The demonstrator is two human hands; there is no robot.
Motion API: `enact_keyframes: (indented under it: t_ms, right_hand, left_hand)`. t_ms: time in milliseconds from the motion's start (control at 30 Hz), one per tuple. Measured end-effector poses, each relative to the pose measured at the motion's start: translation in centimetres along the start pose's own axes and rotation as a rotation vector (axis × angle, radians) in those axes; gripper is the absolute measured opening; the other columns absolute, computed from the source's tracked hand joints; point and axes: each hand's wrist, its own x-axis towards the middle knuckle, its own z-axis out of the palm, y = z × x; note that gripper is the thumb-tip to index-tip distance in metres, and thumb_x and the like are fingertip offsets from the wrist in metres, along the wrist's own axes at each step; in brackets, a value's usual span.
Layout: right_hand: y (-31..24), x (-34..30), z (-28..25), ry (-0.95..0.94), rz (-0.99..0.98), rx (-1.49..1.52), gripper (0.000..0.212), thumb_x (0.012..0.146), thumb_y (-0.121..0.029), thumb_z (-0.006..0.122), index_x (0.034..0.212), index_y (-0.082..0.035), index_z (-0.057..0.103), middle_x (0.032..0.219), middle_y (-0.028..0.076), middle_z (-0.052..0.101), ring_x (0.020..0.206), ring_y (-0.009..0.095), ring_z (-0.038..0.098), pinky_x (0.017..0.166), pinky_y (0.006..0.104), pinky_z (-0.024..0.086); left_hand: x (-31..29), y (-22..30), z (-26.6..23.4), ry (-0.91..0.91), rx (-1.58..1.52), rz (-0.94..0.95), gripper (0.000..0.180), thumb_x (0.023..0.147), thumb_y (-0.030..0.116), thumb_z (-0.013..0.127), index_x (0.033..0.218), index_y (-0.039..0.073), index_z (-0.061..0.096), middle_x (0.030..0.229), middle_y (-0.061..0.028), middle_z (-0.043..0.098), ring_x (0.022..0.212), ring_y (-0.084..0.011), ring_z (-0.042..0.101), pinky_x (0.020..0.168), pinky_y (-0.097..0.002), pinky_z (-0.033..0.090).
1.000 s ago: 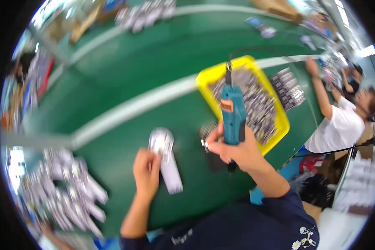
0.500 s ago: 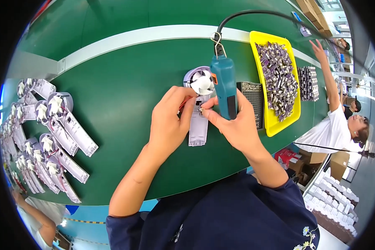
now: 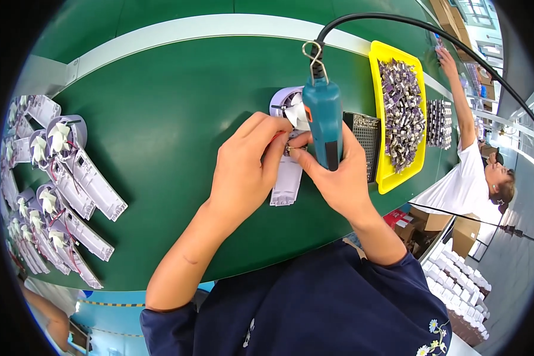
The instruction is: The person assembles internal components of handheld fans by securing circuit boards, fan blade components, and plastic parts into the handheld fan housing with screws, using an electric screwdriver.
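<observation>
In front of me a pale lilac fan housing [image 3: 286, 188] lies on the green table, its handle end toward me. A white fan blade [image 3: 297, 114] sits in its round far end, partly covered by the tool. My left hand [image 3: 243, 160] is closed over the housing's middle, fingertips pinched at a red wire [image 3: 277, 136]. My right hand [image 3: 347, 181] holds a teal electric screwdriver [image 3: 324, 113] upright against its palm. Its thumb and forefinger meet at a small circuit board [image 3: 288, 148] in the housing. The fingers hide most of that board and the wire ends.
Several fan housings [image 3: 92, 184] with blades and red wires lie at left. On the right stand a dark perforated tray [image 3: 365, 142], a yellow tray [image 3: 381, 178] of small boards and a stack of parts [image 3: 439, 124]. A black cable [image 3: 433, 26] arches overhead. A co-worker [image 3: 466, 166] reaches across at right.
My right thumb and forefinger have come closer to my left fingertips over the board. The screwdriver stays in my right hand. The co-worker's hand at right has moved farther away, to an object there.
</observation>
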Motion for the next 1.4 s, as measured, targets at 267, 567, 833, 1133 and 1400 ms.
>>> enact_keyframes:
  t_ms: [267, 567, 833, 1133, 1400]
  right_hand:
    - [0.0, -0.8, -1.0, 0.021, -0.028, -0.205, 0.03, 0.083, -0.007, 0.076, 0.107, -0.001, 0.06, 0.088, 0.008, 0.072, 0.079, 0.013, 0.068, 0.072, 0.0287, 0.052]
    - [0.6, -0.4, -3.4, -0.185, -0.1, -0.061, 0.034, 0.083, -0.016, 0.075, 0.108, -0.002, 0.058, 0.082, 0.013, 0.067, 0.069, 0.027, 0.066, 0.064, 0.0363, 0.049]
    - [1.6, -0.4, -4.2, -0.286, -0.09, 0.119, 0.034, 0.085, -0.011, 0.072, 0.117, -0.004, 0.061, 0.098, 0.007, 0.07, 0.068, 0.009, 0.059, 0.062, 0.0271, 0.048]
    - [4.3, -4.5, -13.5, 0.155, -0.465, 1.097, 0.072, 0.095, -0.068, 0.041, 0.13, -0.004, 0.045, 0.076, 0.006, 0.055, 0.051, 0.014, 0.053, 0.047, 0.0266, 0.045]
    - [5.5, 0.6, -17.2, 0.335, -1.03, 1.081, 0.102, 0.071, -0.094, 0.034, 0.129, -0.012, 0.039, 0.073, 0.007, 0.052, 0.046, 0.015, 0.05, 0.042, 0.031, 0.045]
  left_hand:
    - [-0.2, 1.1, -0.3, -0.071, 0.115, 0.018, 0.012, 0.086, -0.002, 0.063, 0.097, 0.002, 0.064, 0.089, -0.0116, 0.059, 0.072, -0.0277, 0.062, 0.064, -0.0348, 0.051]
    - [0.1, 1.2, -0.5, -0.147, 0.095, -0.055, 0.023, 0.073, -0.001, 0.079, 0.092, 0.0, 0.065, 0.09, -0.0084, 0.058, 0.073, -0.0198, 0.064, 0.066, -0.0299, 0.054]
    - [0.1, 1.6, -0.2, -0.167, 0.112, -0.056, 0.024, 0.075, -0.008, 0.076, 0.097, -0.005, 0.066, 0.097, -0.0078, 0.058, 0.082, -0.0146, 0.064, 0.071, -0.0249, 0.056]
    - [-0.2, 1.3, 0.1, -0.126, 0.136, -0.036, 0.026, 0.074, -0.005, 0.079, 0.098, -0.002, 0.069, 0.097, -0.0077, 0.059, 0.082, -0.0156, 0.064, 0.072, -0.0258, 0.058]
    - [0.8, 2.9, 6.9, -0.164, 0.091, -0.048, 0.026, 0.076, -0.008, 0.077, 0.1, -0.005, 0.067, 0.099, -0.0082, 0.057, 0.087, -0.0141, 0.064, 0.073, -0.0245, 0.06]
